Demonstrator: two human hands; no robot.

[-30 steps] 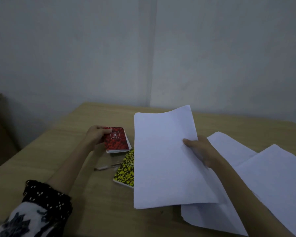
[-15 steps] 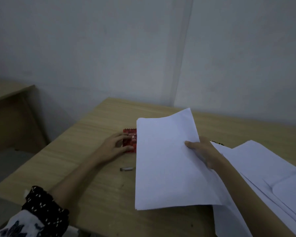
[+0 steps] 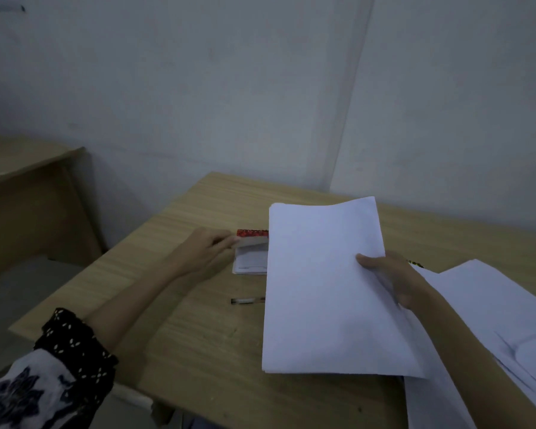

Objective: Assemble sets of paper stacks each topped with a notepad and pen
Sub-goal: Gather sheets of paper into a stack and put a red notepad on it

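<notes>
My right hand (image 3: 390,278) grips a stack of white paper (image 3: 319,289) by its right edge and holds it just above the wooden table (image 3: 198,351). My left hand (image 3: 205,247) pinches the cover of a small red spiral notepad (image 3: 250,252) and lifts it, so a white inner page shows. The paper stack hides the notepad's right part. A clear pen (image 3: 246,300) lies on the table below the notepad, its right end hidden under the stack. A speck of a yellow-black notepad (image 3: 413,262) peeks out behind my right hand.
More loose white sheets (image 3: 489,320) overlap at the right of the table. A second wooden desk (image 3: 28,193) stands to the left across a gap of grey floor. A pale wall rises close behind the table.
My left hand has raised the red notepad's cover, exposing a page. The held paper stack stays in my right hand and covers the yellow-black notepad that was visible a second ago.
</notes>
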